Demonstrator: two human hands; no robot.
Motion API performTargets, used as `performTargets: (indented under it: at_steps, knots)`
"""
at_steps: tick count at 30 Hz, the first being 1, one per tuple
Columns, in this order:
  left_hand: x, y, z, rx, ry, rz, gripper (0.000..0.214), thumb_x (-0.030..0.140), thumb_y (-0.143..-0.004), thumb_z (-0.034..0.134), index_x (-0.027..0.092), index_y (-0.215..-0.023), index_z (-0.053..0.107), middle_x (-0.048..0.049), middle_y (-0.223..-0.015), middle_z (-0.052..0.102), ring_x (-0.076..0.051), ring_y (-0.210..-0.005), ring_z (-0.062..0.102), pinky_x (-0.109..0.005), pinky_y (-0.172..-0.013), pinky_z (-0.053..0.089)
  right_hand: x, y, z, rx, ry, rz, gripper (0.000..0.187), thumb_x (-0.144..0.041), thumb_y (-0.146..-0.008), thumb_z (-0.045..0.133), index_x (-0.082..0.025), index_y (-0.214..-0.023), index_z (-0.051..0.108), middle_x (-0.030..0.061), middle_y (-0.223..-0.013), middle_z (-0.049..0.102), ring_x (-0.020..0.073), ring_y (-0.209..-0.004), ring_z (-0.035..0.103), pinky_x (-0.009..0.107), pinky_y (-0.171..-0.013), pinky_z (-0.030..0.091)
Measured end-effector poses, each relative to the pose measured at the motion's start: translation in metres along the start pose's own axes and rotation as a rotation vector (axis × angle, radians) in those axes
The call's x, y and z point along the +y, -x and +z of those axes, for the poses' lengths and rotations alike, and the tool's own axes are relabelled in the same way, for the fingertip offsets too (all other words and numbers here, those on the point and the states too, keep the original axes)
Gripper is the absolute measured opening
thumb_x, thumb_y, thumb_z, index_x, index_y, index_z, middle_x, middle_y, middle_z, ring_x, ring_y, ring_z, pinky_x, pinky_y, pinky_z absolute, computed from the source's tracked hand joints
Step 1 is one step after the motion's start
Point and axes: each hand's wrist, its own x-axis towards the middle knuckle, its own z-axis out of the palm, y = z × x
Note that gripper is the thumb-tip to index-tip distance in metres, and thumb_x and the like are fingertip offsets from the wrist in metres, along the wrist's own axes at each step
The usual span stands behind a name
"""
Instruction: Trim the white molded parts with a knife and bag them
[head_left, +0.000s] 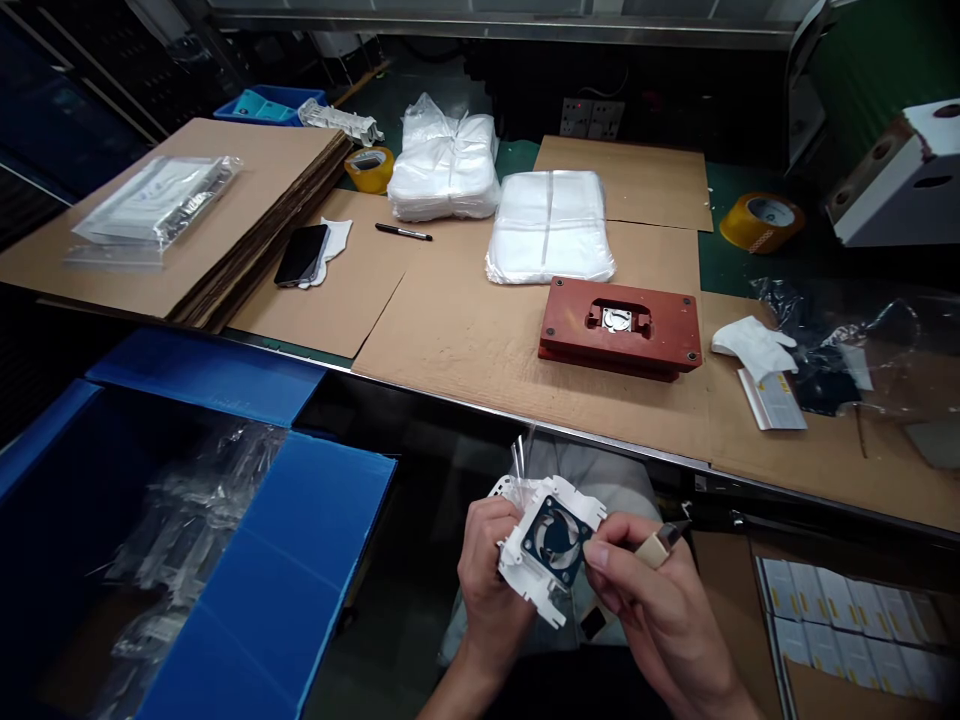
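Observation:
Over my lap, below the table edge, my left hand (487, 560) is closed around the left side of a white plastic housing (525, 570). Set in the housing's face is a dark square piece with a round fan-like pattern (557, 540). Clear plastic strips stick up behind the housing. My right hand (652, 590) is closed on a utility knife (658, 545) with a beige body, its dark tip pointing up and away from the housing. Thumb and fingertips of that hand touch the right edge of the dark square piece.
On the cardboard-covered table (450, 320) are a red fixture block (622, 345), stacks of white bags (551, 225), a pen (403, 232), a phone (301, 255) and tape rolls (761, 222). A blue bin (285, 540) with plastic-wrapped parts stands left; a tray of white pieces (847, 610) sits lower right.

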Motion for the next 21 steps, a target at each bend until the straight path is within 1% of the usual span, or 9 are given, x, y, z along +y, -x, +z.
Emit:
performTargets:
  at_steps: [8,14,21]
  knots:
    - [-0.0008,-0.0002,-0.0006,-0.008,-0.006,0.029,0.023,0.008,-0.082,0.072,0.022,-0.093,0.057,-0.0015,-0.096,0.061,-0.018,-0.089,0.060,-0.030,-0.077,0.051,0.0013,-0.0012,0.0013,0.021,0.021,0.016,0.034,-0.040,-0.074,0.087,-0.016,-0.063,0.066,-0.0039,-0.052,0.050,0.0062,-0.049,0.039,0.020,-0.047,0.030]
    - [0.0001,-0.0016,0.0004,0.013,0.001,0.066,0.021,0.008,-0.082,0.073,0.019,-0.092,0.058,-0.0024,-0.096,0.061,-0.017,-0.089,0.060,-0.030,-0.076,0.051,0.0023,-0.0032,-0.0027,0.019,0.094,0.018,0.036,-0.043,-0.074,0.087,-0.016,-0.065,0.065,-0.0042,-0.052,0.050,0.0065,-0.049,0.038,0.021,-0.046,0.030]
    - [0.0015,-0.0045,0.0004,0.001,0.006,0.106,0.022,0.005,-0.081,0.072,0.018,-0.091,0.058,-0.0024,-0.093,0.061,-0.017,-0.090,0.059,-0.031,-0.079,0.051,0.0015,-0.0038,-0.0067,0.018,0.172,0.016,0.040,-0.046,-0.075,0.084,-0.016,-0.063,0.062,-0.0049,-0.052,0.046,0.0067,-0.049,0.035,0.021,-0.045,0.028]
